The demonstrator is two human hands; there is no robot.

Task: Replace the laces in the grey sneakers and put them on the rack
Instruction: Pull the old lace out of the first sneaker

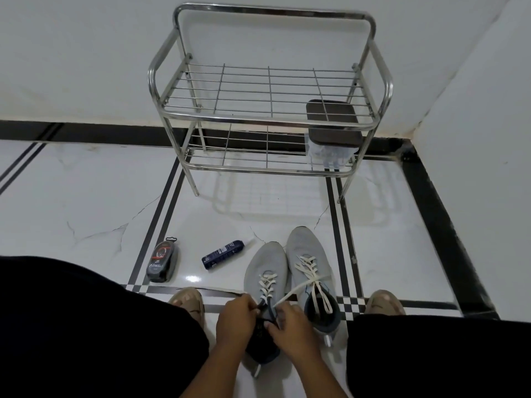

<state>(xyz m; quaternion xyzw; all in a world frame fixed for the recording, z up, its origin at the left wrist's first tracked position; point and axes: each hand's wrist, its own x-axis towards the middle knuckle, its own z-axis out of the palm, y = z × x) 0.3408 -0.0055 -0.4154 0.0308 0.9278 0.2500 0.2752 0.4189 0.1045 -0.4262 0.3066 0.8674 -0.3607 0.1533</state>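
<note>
Left hand (235,316) and right hand (288,326) at 6 o'clock, each pinching an end of cream flat lace (283,299) at collar of left grey knit sneaker (265,275). Touching it at 3 o'clock: right grey knit sneaker (309,258), laced. At 12 o'clock: two-tier chrome wire rack (268,90), well apart. At 9 o'clock: dark shoe-polish sponge pack (161,261); navy tube (222,254).
</note>
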